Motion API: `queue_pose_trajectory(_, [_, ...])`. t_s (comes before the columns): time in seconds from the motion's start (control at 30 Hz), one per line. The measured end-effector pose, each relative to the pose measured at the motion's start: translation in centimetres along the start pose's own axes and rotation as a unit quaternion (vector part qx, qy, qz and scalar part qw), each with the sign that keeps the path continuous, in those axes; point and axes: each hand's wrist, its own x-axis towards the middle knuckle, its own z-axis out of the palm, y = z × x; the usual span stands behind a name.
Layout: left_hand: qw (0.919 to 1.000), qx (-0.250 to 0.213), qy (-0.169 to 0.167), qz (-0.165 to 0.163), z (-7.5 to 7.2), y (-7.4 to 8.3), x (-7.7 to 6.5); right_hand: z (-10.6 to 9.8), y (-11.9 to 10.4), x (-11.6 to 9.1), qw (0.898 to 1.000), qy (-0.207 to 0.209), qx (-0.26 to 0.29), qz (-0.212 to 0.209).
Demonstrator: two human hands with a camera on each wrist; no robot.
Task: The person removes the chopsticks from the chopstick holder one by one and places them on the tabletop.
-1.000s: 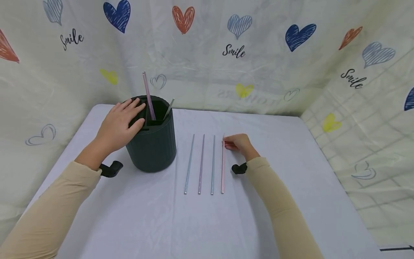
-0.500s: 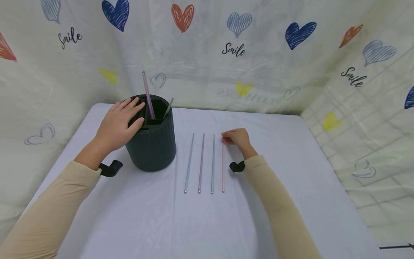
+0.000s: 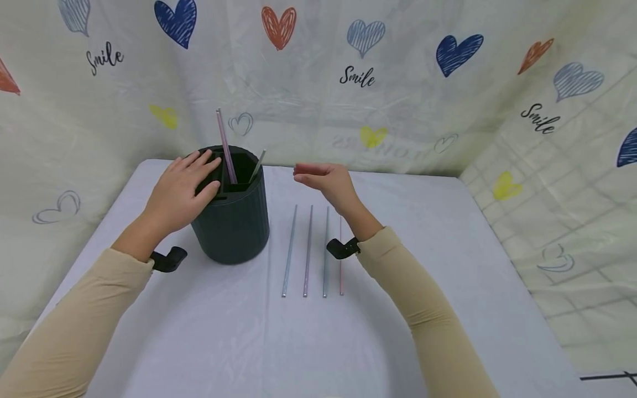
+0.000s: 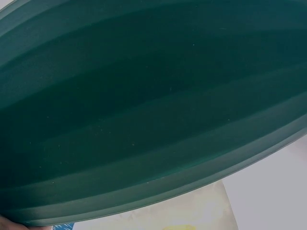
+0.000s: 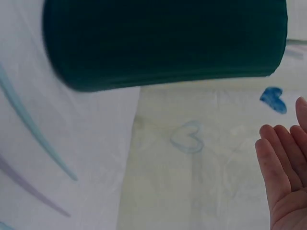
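My left hand [image 3: 176,190] rests on the rim of a dark green ribbed pen holder [image 3: 231,232], its fingers spread over the left compartment. In the left wrist view the holder's wall [image 4: 153,105] fills most of the picture. Pink-purple sticks [image 3: 226,146] and a shorter pale stick [image 3: 257,166] stand leaning inside. My right hand [image 3: 328,182] is raised between the holder and the row of sticks, fingers straight and holding nothing; its palm shows in the right wrist view. Below it, a blue stick [image 3: 290,251], a purple one [image 3: 308,251], another blue one [image 3: 325,279] and a pink one [image 3: 342,282] lie side by side.
A white cloth [image 3: 209,342] covers the table. Behind and to the right hangs a pale curtain [image 3: 308,94] printed with hearts and "Smile". Black wrist cameras sit on both wrists; the right camera [image 3: 342,249] partly covers the right-hand sticks in the head view.
My right hand has let go of the pink stick's far end, leaving it in the row, and moved left and up toward the pen holder. The left hand stays on the rim.
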Motion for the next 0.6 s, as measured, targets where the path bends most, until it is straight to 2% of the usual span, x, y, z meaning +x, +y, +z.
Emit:
queue_pose_trajectory(0.13, [1.0, 0.0, -0.002, -0.003, 0.0, 0.0, 0.0, 1.6, -2.2, -0.5, 0.999, -0.018, -0.007, -0.026])
queue_pose_trajectory(0.27, [1.0, 0.001, -0.003, -0.005, 0.1, 0.0, 0.0, 2.8, -3.7, -0.6, 0.997, -0.036, 0.02, -0.058])
queue_pose_trajectory(0.4, [1.0, 0.001, -0.003, -0.008, 0.1, 0.0, 0.1, 3.6, -4.4, -0.3, 0.995, -0.05, 0.032, -0.077])
queue_pose_trajectory(0.6, [1.0, 0.001, -0.003, -0.008, 0.1, 0.0, 0.0, 4.8, -4.7, 0.2, 0.995, -0.055, 0.03, -0.073])
